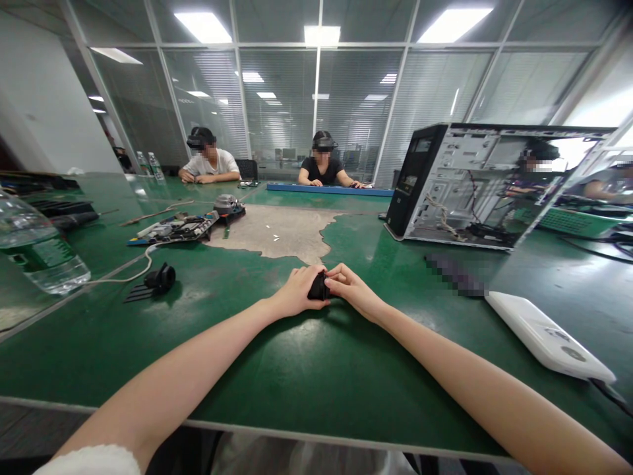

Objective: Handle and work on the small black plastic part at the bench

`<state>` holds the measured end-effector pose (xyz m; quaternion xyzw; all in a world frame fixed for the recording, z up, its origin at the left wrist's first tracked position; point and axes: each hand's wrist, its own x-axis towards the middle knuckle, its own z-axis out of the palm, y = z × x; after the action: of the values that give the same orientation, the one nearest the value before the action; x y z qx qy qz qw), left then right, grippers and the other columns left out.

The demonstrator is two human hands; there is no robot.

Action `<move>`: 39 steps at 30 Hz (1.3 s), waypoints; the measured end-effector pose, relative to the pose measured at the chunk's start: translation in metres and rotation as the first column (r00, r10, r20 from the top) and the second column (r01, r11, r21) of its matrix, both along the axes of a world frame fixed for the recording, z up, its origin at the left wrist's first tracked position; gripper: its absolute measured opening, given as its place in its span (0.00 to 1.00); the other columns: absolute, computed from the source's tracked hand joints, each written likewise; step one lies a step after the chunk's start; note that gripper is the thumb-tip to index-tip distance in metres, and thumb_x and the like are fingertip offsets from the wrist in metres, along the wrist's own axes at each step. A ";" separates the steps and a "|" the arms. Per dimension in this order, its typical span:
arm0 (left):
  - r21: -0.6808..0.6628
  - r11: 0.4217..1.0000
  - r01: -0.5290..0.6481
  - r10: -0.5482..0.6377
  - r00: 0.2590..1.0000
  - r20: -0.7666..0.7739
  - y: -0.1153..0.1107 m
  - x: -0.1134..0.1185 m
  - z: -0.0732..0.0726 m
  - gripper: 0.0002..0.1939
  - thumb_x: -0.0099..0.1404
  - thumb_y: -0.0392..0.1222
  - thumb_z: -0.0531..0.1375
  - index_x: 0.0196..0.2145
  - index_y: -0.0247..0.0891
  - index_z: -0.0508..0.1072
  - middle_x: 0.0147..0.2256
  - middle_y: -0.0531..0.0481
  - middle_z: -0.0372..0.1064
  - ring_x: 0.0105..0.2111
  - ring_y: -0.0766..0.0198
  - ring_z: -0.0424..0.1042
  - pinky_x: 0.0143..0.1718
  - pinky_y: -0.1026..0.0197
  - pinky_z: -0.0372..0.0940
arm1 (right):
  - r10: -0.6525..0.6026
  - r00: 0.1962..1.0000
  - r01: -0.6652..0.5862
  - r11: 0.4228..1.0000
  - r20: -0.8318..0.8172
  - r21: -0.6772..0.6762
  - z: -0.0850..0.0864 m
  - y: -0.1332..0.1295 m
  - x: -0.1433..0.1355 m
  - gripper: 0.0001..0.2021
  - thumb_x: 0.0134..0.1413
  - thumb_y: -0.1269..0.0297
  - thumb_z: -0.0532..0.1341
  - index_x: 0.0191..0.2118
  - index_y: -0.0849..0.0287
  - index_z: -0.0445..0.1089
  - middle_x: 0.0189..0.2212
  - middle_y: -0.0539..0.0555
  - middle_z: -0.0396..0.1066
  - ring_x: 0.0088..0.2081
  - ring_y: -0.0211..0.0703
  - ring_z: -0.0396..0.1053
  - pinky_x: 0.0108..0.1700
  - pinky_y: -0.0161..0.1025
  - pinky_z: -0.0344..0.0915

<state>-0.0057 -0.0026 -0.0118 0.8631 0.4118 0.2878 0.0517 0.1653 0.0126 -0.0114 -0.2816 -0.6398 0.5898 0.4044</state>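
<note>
Between my hands, just over the green table (277, 369), is a small black object (317, 286) whose kind I cannot make out. My left hand (295, 290) wraps round it from the left, thumb below and fingers behind. From the right, my right hand (352, 289) pinches its edge with thumb and fingertips. Fingers cover much of the object. To the left on the table lies a black part with a round end and flat prongs (161, 280).
A circuit board (173, 227) lies at left, near a water bottle (42, 254). An open computer case (413, 188) stands at right, with a white power bank-like device (548, 333) before it. Two people sit across the table; others are at far right, by a green basket (576, 223).
</note>
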 end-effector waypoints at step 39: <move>0.012 1.000 0.009 -0.009 1.000 0.003 0.000 0.001 -0.002 0.31 0.50 0.49 0.60 0.49 0.43 0.51 0.46 0.49 0.60 0.46 0.56 0.60 0.45 0.54 0.51 | 0.036 0.999 -0.037 0.999 -0.039 -0.018 -0.001 0.000 0.001 0.11 0.42 0.59 0.62 0.31 0.56 0.61 0.27 0.47 0.66 0.32 0.35 0.64 0.37 0.38 0.60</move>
<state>-0.0051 -0.0025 -0.0139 0.8648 0.4060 0.2913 0.0485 0.1664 0.0125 -0.0120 -0.2622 -0.6313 0.6084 0.4031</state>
